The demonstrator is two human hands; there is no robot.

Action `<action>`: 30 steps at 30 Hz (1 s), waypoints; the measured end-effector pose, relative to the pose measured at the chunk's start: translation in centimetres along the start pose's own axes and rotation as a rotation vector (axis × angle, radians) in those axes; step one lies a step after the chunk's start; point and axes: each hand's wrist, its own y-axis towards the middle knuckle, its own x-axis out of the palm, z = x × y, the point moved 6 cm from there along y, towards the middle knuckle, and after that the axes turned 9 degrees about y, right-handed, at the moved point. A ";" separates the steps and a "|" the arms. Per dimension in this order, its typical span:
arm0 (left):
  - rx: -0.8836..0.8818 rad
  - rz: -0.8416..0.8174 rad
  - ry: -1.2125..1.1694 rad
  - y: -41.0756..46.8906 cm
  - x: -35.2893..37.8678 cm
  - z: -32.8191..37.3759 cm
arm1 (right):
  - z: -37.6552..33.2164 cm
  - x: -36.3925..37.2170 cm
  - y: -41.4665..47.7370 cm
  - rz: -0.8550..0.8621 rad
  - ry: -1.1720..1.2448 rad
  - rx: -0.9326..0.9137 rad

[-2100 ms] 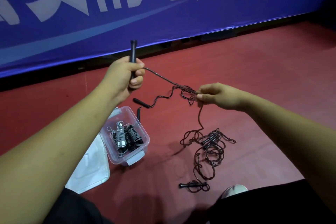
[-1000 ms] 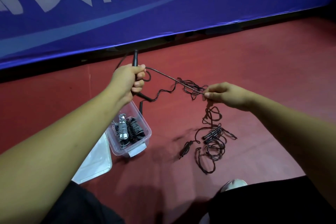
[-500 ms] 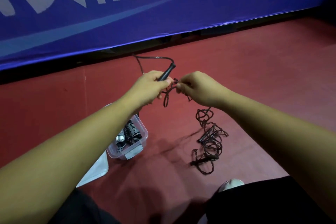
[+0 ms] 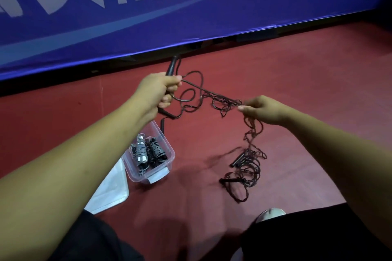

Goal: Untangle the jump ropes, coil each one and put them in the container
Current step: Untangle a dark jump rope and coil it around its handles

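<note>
On red floor (image 4: 297, 91), clear plastic tub (image 4: 146, 178) — thin kinked cord (image 4: 248, 165), tangled

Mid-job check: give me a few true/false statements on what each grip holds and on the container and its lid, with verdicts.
1. The left grip holds a black handle. True.
2. The right grip holds nothing. False: it pinches the tangled cord.
3. The container is empty. False: coiled ropes already lie in it.
4. The lid is off and lies beside the container. True.
</note>
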 end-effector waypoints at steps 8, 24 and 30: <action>0.221 0.149 1.334 0.8 -2.5 0.0 | -2.2 1.0 1.0 0.003 -0.018 -0.038; 0.086 -0.305 0.464 -2.2 3.7 0.9 | -10.7 1.9 -0.9 -0.080 0.098 -0.284; 0.008 -0.283 0.347 -2.3 3.0 1.5 | -6.7 1.7 -0.4 -0.144 -0.033 -0.169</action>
